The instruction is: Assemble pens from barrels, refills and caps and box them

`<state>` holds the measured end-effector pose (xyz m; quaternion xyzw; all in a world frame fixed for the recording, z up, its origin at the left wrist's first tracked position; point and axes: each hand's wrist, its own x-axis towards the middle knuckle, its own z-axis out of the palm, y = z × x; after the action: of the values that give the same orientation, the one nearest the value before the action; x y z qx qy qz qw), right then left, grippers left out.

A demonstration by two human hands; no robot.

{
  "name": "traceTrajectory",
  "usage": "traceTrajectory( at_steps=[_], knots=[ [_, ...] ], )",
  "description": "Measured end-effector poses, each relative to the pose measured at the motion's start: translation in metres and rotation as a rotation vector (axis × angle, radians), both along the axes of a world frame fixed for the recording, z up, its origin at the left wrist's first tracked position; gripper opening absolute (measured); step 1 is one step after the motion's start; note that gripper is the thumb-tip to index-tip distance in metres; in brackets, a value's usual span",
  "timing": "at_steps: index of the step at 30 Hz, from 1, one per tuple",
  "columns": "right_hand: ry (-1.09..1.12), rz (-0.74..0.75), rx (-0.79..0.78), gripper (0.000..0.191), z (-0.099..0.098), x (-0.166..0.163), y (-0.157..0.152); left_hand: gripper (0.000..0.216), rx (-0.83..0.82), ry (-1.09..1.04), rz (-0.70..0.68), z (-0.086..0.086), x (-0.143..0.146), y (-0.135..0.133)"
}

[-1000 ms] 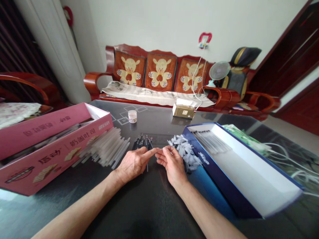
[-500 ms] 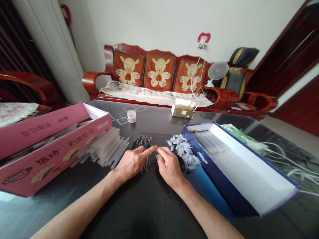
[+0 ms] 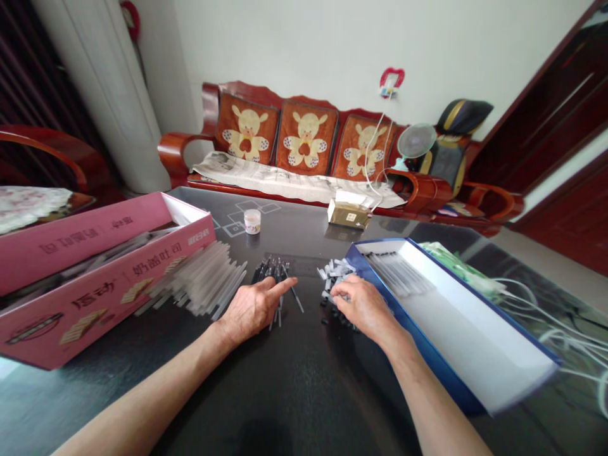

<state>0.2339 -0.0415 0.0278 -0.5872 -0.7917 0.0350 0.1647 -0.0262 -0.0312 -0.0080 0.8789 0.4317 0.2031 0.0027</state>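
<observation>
My left hand (image 3: 254,306) lies over a cluster of thin dark pen refills (image 3: 268,268), its index finger stretched out and the others curled in. One loose refill (image 3: 298,299) slants out from beneath that index fingertip, held against the hand. At the heap of short whitish plastic pieces (image 3: 336,269), my right hand (image 3: 363,308) has thumb and fingers drawn together; what sits between the tips is too small to make out. Small black pieces (image 3: 325,322) lie beside and below it. Left of my left hand is a stack of long translucent tubes (image 3: 209,278).
A long pink box (image 3: 142,269) stands at left, a blue-rimmed white box (image 3: 456,316) with capped tubes (image 3: 399,272) at right. Farther back are a small round tub (image 3: 252,221) and a tissue box (image 3: 349,215). White cables (image 3: 546,316) and a green packet (image 3: 460,269) lie far right.
My right hand has moved right, away from the refill near my left fingertip, to the heap of short pieces. My left hand has stayed in place.
</observation>
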Motion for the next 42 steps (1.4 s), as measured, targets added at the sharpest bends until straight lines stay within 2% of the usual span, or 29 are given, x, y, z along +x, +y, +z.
traceTrajectory(
  at_steps=[6, 9, 12, 15, 19, 26, 30, 35, 42],
  knots=[
    [-0.136, 0.043, 0.010, 0.023, -0.010, -0.016, -0.001, 0.046, 0.000, 0.007, 0.008, -0.001, 0.001, 0.001],
    [-0.108, 0.060, 0.010, 0.020, -0.013, -0.015, 0.001, 0.045, 0.001, -0.003, 0.007, -0.001, 0.001, 0.000],
    [0.084, 0.054, 0.079, 0.014, -0.014, -0.016, 0.004, 0.045, 0.013, -0.046, -0.014, -0.002, 0.001, 0.000],
    [0.466, -0.041, 0.078, 0.011, -0.013, -0.024, 0.003, 0.044, 0.029, -0.103, -0.042, -0.003, 0.001, 0.000],
    [0.913, -0.069, -0.142, 0.016, -0.015, -0.041, -0.001, 0.043, 0.042, -0.161, -0.047, -0.003, 0.002, 0.000],
    [1.450, -0.114, -0.456, 0.027, -0.032, -0.062, -0.005, 0.039, 0.028, -0.136, -0.033, -0.001, 0.004, -0.002],
    [1.587, -0.088, -0.542, 0.034, -0.035, -0.065, -0.006, 0.039, 0.024, -0.144, -0.056, 0.001, 0.005, -0.005],
    [1.672, -0.038, -0.622, 0.030, -0.034, -0.067, -0.007, 0.039, 0.003, -0.164, -0.080, 0.003, 0.008, -0.006],
    [1.656, -0.113, -0.531, 0.031, -0.034, -0.073, -0.006, 0.036, 0.025, -0.149, -0.072, 0.002, 0.010, -0.007]
  ],
)
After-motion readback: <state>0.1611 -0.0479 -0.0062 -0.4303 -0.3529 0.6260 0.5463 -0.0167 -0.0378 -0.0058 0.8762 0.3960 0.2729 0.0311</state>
